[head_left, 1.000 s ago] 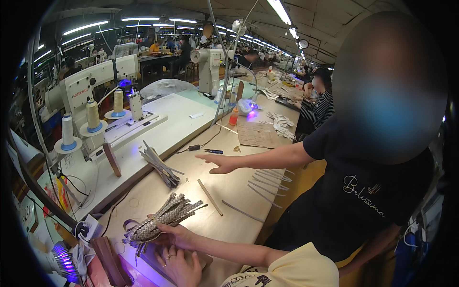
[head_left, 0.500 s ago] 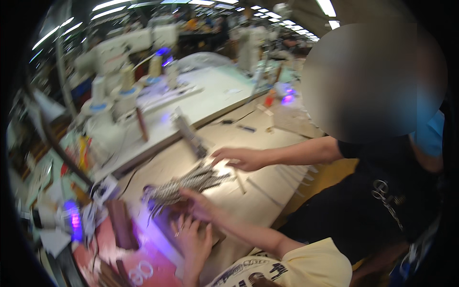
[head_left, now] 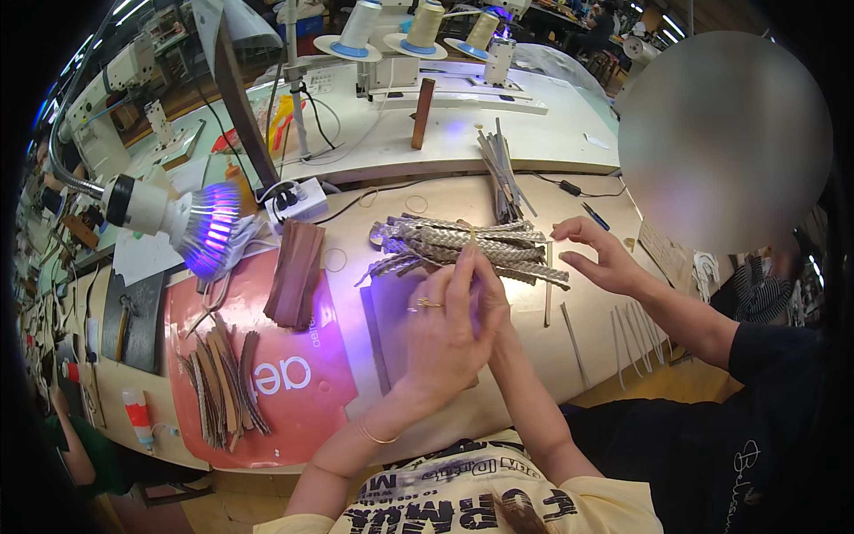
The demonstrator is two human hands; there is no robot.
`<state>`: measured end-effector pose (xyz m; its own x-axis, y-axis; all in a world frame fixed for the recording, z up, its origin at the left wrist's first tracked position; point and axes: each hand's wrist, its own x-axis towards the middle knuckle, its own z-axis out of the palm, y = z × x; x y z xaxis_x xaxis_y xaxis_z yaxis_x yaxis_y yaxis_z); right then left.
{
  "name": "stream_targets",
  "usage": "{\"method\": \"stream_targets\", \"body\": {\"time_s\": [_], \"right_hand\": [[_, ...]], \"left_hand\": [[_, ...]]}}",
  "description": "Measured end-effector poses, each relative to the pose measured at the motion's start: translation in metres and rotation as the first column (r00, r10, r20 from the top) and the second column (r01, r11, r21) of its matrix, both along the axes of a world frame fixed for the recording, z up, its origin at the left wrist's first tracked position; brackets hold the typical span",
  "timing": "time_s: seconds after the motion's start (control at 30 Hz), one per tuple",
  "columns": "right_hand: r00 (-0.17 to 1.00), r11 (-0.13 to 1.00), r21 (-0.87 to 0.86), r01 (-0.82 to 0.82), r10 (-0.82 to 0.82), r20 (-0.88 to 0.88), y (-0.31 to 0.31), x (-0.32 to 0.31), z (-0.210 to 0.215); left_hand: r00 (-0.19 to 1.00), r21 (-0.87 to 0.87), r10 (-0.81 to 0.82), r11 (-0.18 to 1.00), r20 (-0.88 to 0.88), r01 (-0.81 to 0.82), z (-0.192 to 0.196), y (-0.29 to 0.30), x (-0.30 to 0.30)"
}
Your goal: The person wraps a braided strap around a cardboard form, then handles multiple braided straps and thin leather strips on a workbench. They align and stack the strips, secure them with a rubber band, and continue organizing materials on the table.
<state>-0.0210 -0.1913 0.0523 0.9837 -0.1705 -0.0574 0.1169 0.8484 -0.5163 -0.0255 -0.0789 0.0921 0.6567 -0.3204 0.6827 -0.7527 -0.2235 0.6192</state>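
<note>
A bundle of grey-and-cream braided straps lies across the lit table in front of me. A thin yellowish rubber band circles it near the middle. My left hand, with a ring on one finger, and my right hand meet at the bundle's near side. Their fingertips are pinched together at the band; the left hand partly covers the right. To the right, a co-worker's hand reaches toward the bundle's right end, fingers curved and apart.
Brown strips and a pile of darker straps rest on a red sheet at left. A lamp glows purple above it. Grey strips stand behind the bundle; loose strips lie right. Thread cones stand behind.
The view has swung left and steadied. My hands, earlier apart below the bundle, have come together at its middle. The co-worker's hand has drawn to the bundle's right side.
</note>
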Motion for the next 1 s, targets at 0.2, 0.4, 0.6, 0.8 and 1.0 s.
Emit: {"method": "stream_targets", "body": {"time_s": [0.2, 0.4, 0.6, 0.8, 1.0], "right_hand": [[0.946, 0.963, 0.085, -0.256, 0.231, 0.228, -0.001, 0.000, 0.007], [0.985, 0.990, 0.010, -0.139, 0.138, 0.103, 0.005, -0.017, -0.006], [0.999, 0.999, -0.010, -0.040, 0.040, 0.032, -0.003, -0.036, -0.021], [1.000, 1.000, -0.016, -0.024, 0.024, 0.004, -0.001, -0.037, -0.029], [0.999, 0.999, -0.025, -0.032, 0.031, -0.025, 0.004, -0.035, -0.035]], "left_hand": [[0.842, 0.028, -0.432, 0.885, -0.323, 0.465, 0.002, -0.022, -0.048], [-0.378, -0.320, -0.846, -0.264, -0.377, 0.910, 0.033, -0.025, -0.061], [0.653, 0.223, -0.665, 0.618, -0.363, 0.754, 0.018, -0.024, -0.045], [0.817, 0.523, -0.573, 0.680, -0.057, 0.514, -0.039, -0.020, -0.037], [0.820, 0.459, -0.571, 0.717, -0.044, 0.524, -0.047, -0.016, -0.041]]}}
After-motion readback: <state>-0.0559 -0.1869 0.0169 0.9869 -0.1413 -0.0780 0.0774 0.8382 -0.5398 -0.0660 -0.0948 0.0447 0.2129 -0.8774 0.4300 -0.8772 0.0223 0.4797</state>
